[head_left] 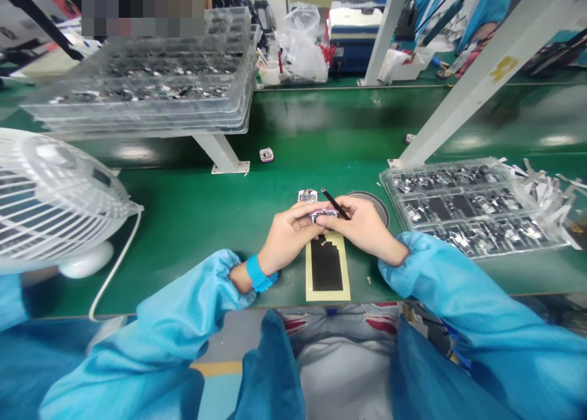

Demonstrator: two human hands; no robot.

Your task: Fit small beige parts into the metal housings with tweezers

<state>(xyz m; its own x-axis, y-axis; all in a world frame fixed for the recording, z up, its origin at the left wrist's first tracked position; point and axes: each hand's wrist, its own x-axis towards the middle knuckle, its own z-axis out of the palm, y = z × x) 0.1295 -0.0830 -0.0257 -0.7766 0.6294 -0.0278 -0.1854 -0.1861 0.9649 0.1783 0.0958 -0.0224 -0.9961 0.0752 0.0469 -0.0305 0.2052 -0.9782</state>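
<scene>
**Desk:** What is the worker doing at the green bench point(206, 218)?

**Photographer:** The worker is pinching a small metal-framed part point(322, 214) between both hands, just above the bench. The left hand point(287, 236) is closing thumb and fingers on its left end. The right hand point(362, 227) is gripping the right end while also holding a thin black tool point(334, 203), with its tip pointing to eleven o'clock.

**Desk:** What is lying around the hands?

**Photographer:** A black sticker sheet point(327, 266) on pale backing is lying at six o'clock, partly under the hands. A second small part point(307, 195) is sitting at twelve o'clock. A clear tray of parts point(472, 206) is standing at three o'clock and a white fan point(50, 200) at nine.

**Desk:** What is the work calling for?

**Photographer:** By the look of it, a steady pinch from both sides, with the part level, the tool tip clear of its face and the wrists low by the bench.
</scene>
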